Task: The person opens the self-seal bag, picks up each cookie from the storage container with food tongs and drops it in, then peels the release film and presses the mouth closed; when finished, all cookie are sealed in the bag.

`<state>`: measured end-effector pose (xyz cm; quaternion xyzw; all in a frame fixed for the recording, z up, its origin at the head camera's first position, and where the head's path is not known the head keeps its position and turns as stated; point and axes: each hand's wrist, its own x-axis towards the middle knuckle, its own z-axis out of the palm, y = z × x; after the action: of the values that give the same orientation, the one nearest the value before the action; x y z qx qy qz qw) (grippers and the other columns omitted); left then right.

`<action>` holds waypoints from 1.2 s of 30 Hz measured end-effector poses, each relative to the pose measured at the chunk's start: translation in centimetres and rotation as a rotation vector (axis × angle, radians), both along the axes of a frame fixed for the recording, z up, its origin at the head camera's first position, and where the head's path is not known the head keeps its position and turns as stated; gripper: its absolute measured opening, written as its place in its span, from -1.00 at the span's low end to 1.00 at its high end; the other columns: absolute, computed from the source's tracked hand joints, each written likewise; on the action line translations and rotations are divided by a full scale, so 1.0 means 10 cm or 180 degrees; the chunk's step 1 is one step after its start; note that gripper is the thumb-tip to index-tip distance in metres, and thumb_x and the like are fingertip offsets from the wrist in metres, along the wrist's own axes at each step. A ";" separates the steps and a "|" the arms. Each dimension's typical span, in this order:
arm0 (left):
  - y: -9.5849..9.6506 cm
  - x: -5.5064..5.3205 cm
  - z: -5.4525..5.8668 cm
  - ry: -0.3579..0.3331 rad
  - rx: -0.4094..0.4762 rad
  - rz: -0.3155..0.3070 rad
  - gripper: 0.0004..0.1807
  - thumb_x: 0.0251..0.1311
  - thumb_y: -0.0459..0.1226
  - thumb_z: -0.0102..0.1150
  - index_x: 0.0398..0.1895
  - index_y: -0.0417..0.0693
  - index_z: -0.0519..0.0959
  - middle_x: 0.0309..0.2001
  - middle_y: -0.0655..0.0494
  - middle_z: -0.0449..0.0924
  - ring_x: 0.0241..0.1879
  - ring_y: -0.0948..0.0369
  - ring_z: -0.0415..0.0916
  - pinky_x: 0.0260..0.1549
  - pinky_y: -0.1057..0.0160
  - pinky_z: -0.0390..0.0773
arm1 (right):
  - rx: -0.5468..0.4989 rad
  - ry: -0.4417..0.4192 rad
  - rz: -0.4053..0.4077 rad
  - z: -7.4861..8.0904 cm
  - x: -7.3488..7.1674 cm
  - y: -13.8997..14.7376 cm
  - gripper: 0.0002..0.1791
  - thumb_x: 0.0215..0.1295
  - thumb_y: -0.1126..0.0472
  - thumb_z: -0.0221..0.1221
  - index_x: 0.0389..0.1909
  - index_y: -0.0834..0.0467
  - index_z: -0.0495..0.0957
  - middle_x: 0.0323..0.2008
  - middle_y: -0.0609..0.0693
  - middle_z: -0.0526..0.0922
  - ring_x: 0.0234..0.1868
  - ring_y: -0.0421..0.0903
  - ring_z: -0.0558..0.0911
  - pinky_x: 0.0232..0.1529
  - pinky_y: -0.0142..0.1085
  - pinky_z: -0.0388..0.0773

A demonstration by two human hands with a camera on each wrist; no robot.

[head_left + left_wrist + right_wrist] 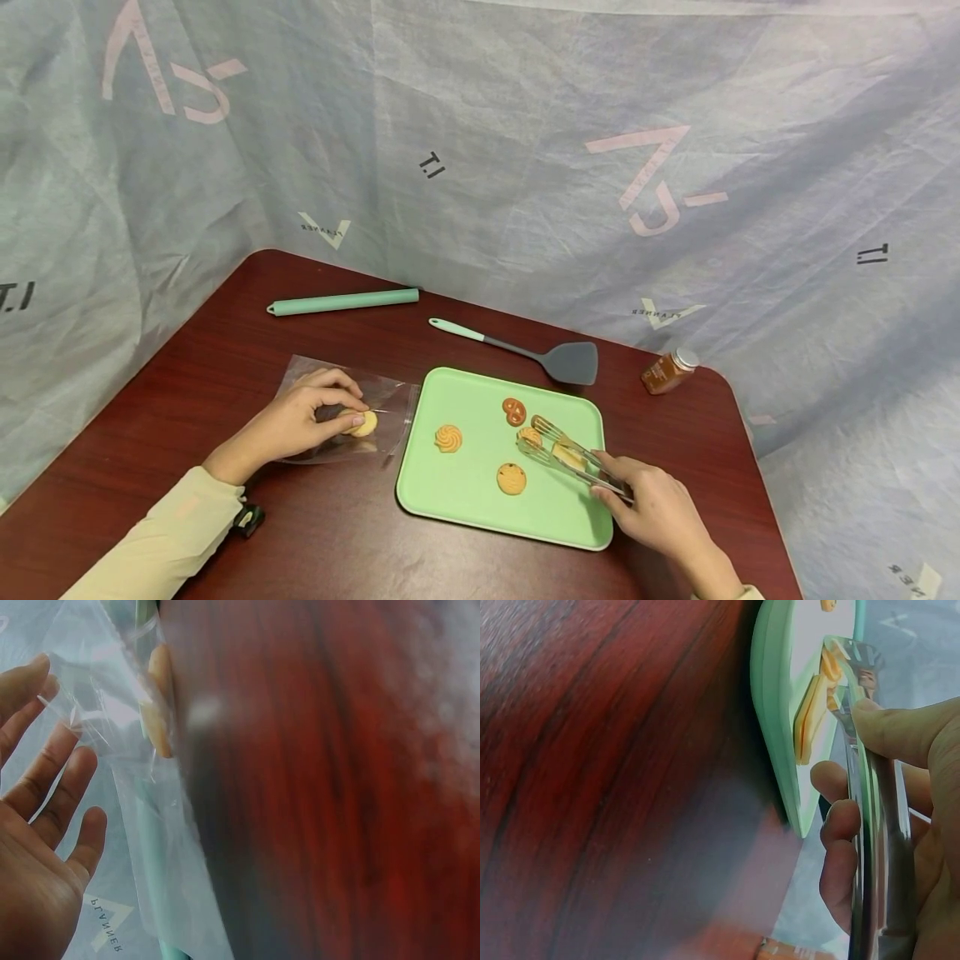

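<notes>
My left hand [318, 412] is over a clear plastic bag [393, 408] left of the tray, its thumb and a fingertip pinching the film. A round pale biscuit [366, 424] lies in the bag beside those fingertips; the left wrist view shows this biscuit [159, 701] edge-on through the plastic. Metal tongs [558, 450] are gripped by my right hand [660, 504]. Their tips, spread apart, straddle a swirl cookie [529, 436] on the green tray [465, 383]. A rectangular sandwich biscuit [568, 456] lies beneath the tong arms; the right wrist view shows this sandwich biscuit [807, 724] too.
A pretzel cookie [513, 411], another swirl cookie [448, 439] and a round cookie [512, 479] lie on the tray. Behind it are a grey spatula [572, 363] and a green stick-like bar [345, 302]. A spice jar [667, 372] lies tilted at the back right, near the fabric wall.
</notes>
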<state>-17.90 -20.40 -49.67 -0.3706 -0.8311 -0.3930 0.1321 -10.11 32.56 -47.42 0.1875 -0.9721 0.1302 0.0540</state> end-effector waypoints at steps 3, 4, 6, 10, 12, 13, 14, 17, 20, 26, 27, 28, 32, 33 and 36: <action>0.00 0.00 0.00 0.0005 -0.0001 0.0003 -0.80 0.11 -0.34 0.51 -0.20 0.08 0.78 -0.10 0.20 0.58 -0.07 0.20 0.46 -0.14 0.16 0.37 | 0.0000 -0.0006 0.0001 0.00 0.00 -0.01 -0.46 0.20 -0.03 0.46 0.23 -0.10 0.65 -0.04 -0.25 0.71 -0.21 -0.30 0.65 -0.45 -0.22 0.51; 0.00 0.00 0.00 0.0004 -0.0004 0.0008 -0.80 0.11 -0.34 0.51 -0.20 0.08 0.78 -0.10 0.19 0.58 -0.07 0.20 0.46 -0.13 0.16 0.37 | 0.0001 0.0002 0.0004 0.00 0.00 -0.02 -0.46 0.20 -0.02 0.46 0.23 -0.10 0.65 -0.04 -0.25 0.71 -0.21 -0.30 0.65 -0.44 -0.21 0.51; 0.00 0.01 0.00 -0.0002 -0.0016 0.0020 -0.80 0.11 -0.34 0.51 -0.20 0.08 0.78 -0.10 0.18 0.58 -0.07 0.20 0.46 -0.13 0.15 0.37 | -0.0006 0.0028 0.0016 0.01 0.00 -0.03 -0.46 0.19 -0.03 0.46 0.22 -0.10 0.66 -0.04 -0.24 0.71 -0.23 -0.29 0.65 -0.45 -0.21 0.50; -0.01 0.01 -0.01 -0.0022 -0.0032 0.0033 -0.80 0.11 -0.33 0.51 -0.21 0.08 0.78 -0.09 0.18 0.58 -0.06 0.21 0.46 -0.11 0.12 0.37 | -0.0019 0.0083 0.0047 0.01 -0.01 -0.07 -0.46 0.19 -0.03 0.46 0.22 -0.11 0.66 -0.05 -0.26 0.70 -0.34 -0.32 0.56 -0.46 -0.25 0.45; 0.00 0.01 -0.01 -0.0024 -0.0035 0.0036 -0.81 0.11 -0.33 0.51 -0.21 0.09 0.78 -0.09 0.20 0.58 -0.06 0.21 0.46 -0.11 0.11 0.37 | -0.0035 0.0095 0.0068 0.00 -0.02 -0.10 -0.46 0.19 -0.03 0.46 0.22 -0.12 0.66 -0.07 -0.27 0.69 -0.39 -0.32 0.50 -0.47 -0.27 0.42; 0.00 0.01 -0.01 -0.0022 -0.0035 0.0036 -0.81 0.11 -0.33 0.51 -0.21 0.09 0.78 -0.09 0.20 0.58 -0.06 0.21 0.46 -0.10 0.10 0.36 | -0.0039 0.0100 0.0080 0.00 -0.02 -0.11 -0.46 0.20 -0.04 0.46 0.22 -0.12 0.65 -0.07 -0.28 0.69 -0.39 -0.33 0.49 -0.47 -0.28 0.41; 0.00 0.01 -0.01 -0.0018 -0.0035 0.0033 -0.81 0.11 -0.32 0.51 -0.21 0.09 0.78 -0.09 0.21 0.58 -0.06 0.21 0.46 -0.10 0.10 0.36 | -0.0047 0.0103 0.0085 0.00 -0.02 -0.12 -0.46 0.19 -0.04 0.47 0.22 -0.12 0.65 -0.07 -0.28 0.69 -0.40 -0.33 0.49 -0.47 -0.28 0.41; 0.00 0.00 -0.01 0.0001 -0.0021 0.0014 -0.81 0.11 -0.33 0.51 -0.22 0.08 0.78 -0.09 0.22 0.58 -0.05 0.19 0.47 -0.09 0.10 0.36 | -0.0072 0.0095 0.0098 0.01 -0.03 -0.14 -0.46 0.19 -0.04 0.47 0.22 -0.12 0.66 -0.04 -0.26 0.70 -0.38 -0.34 0.51 -0.48 -0.27 0.42; 0.00 0.00 -0.01 0.0018 -0.0012 0.0007 -0.82 0.10 -0.33 0.52 -0.23 0.09 0.77 -0.09 0.23 0.57 -0.05 0.18 0.47 -0.08 0.09 0.36 | -0.0075 0.0056 0.0079 0.01 -0.03 -0.16 -0.46 0.18 -0.04 0.47 0.21 -0.12 0.66 -0.01 -0.24 0.70 -0.36 -0.34 0.52 -0.47 -0.27 0.42; 0.00 0.00 0.00 -0.0027 -0.0024 0.0048 -0.82 0.10 -0.32 0.52 -0.25 0.11 0.77 -0.09 0.24 0.57 -0.04 0.18 0.48 -0.05 0.05 0.36 | -0.0066 0.0036 0.0074 0.00 -0.04 -0.16 -0.44 0.16 -0.04 0.49 0.22 -0.11 0.66 -0.07 -0.28 0.71 -0.34 -0.35 0.55 -0.47 -0.26 0.45; 0.00 0.00 0.00 -0.0042 -0.0025 0.0052 -0.82 0.10 -0.32 0.52 -0.25 0.11 0.77 -0.09 0.25 0.57 -0.04 0.19 0.48 -0.06 0.06 0.36 | -0.0066 0.0042 0.0085 -0.01 -0.05 -0.16 -0.44 0.16 -0.04 0.49 0.22 -0.10 0.66 -0.07 -0.28 0.70 -0.33 -0.35 0.56 -0.46 -0.25 0.46; 0.00 0.00 0.01 -0.0053 -0.0024 0.0052 -0.82 0.11 -0.32 0.52 -0.24 0.10 0.78 -0.09 0.25 0.57 -0.05 0.20 0.48 -0.07 0.06 0.36 | -0.0062 0.0054 0.0097 -0.02 -0.05 -0.17 -0.44 0.16 -0.04 0.49 0.21 -0.10 0.66 -0.06 -0.27 0.70 -0.30 -0.34 0.59 -0.45 -0.23 0.48; 0.01 0.00 0.02 -0.0102 -0.0024 0.0049 -0.82 0.12 -0.32 0.51 -0.23 0.11 0.78 -0.10 0.26 0.58 -0.09 0.24 0.47 -0.11 0.08 0.36 | -0.0052 0.0098 0.0140 -0.04 -0.07 -0.18 -0.45 0.17 -0.03 0.48 0.21 -0.09 0.66 -0.04 -0.26 0.70 -0.22 -0.29 0.65 -0.42 -0.17 0.54; 0.01 0.00 0.02 -0.0110 -0.0030 0.0053 -0.83 0.12 -0.32 0.51 -0.23 0.11 0.78 -0.10 0.26 0.58 -0.09 0.24 0.46 -0.12 0.08 0.36 | -0.0051 0.0102 0.0147 -0.04 -0.07 -0.18 -0.45 0.17 -0.03 0.48 0.21 -0.10 0.66 -0.04 -0.26 0.71 -0.22 -0.29 0.65 -0.42 -0.17 0.54; 0.01 0.00 0.02 -0.0128 -0.0049 0.0063 -0.84 0.13 -0.31 0.51 -0.23 0.12 0.78 -0.10 0.27 0.58 -0.08 0.25 0.46 -0.10 0.06 0.38 | -0.0043 0.0124 0.0164 -0.05 -0.07 -0.19 -0.45 0.17 -0.03 0.48 0.21 -0.10 0.66 -0.05 -0.26 0.71 -0.23 -0.29 0.66 -0.42 -0.17 0.54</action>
<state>-17.87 -20.31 -49.48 -0.3553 -0.8403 -0.3926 0.1163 -10.86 30.67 -47.88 0.2147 -0.9648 0.1344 0.0708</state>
